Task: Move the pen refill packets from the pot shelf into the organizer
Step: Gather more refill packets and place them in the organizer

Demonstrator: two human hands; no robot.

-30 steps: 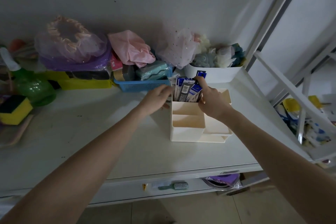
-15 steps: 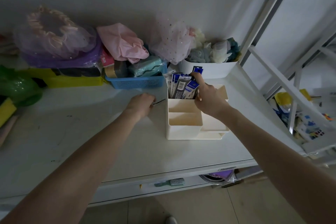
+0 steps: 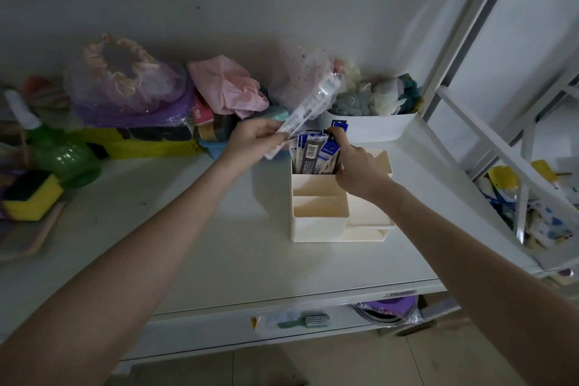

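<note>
Left hand (image 3: 250, 138) pinches one clear refill packet (image 3: 308, 110), fingers closed on its lower end; packet tilts up-right, in the air just left of the organizer (image 3: 319, 216). Right hand (image 3: 357, 172) is curled around the upright packets (image 3: 315, 153) packed in the organizer's tall back compartment. Front compartments look bare. White bin (image 3: 372, 127) sits close behind. Shelf (image 3: 219, 244) is open in front and left of the organizer; slanted rail (image 3: 488, 147) crowds the right.

Blue-and-white refill packets (image 3: 315, 152) stand upright in the cream organizer's (image 3: 319, 219) rear compartment; one clear packet (image 3: 308, 113) tilted above.
</note>
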